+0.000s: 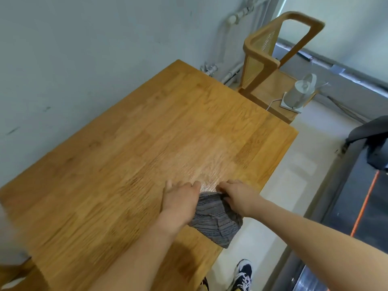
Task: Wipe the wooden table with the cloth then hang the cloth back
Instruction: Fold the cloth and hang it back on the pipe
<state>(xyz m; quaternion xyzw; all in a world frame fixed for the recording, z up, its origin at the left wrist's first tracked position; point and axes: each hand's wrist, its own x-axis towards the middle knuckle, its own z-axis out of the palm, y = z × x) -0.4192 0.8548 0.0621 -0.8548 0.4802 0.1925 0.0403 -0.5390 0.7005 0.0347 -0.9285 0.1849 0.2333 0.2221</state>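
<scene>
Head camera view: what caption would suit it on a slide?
Left hand presses and right hand grips a grey striped cloth on the wooden table.

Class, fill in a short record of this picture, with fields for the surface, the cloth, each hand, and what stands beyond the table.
surface: wooden table
cloth: grey striped cloth, at the near right edge, partly overhanging
left hand: left hand lies flat on the cloth
right hand: right hand grips its bunched edge
beyond: wooden chair, with a kettle on its seat
</scene>
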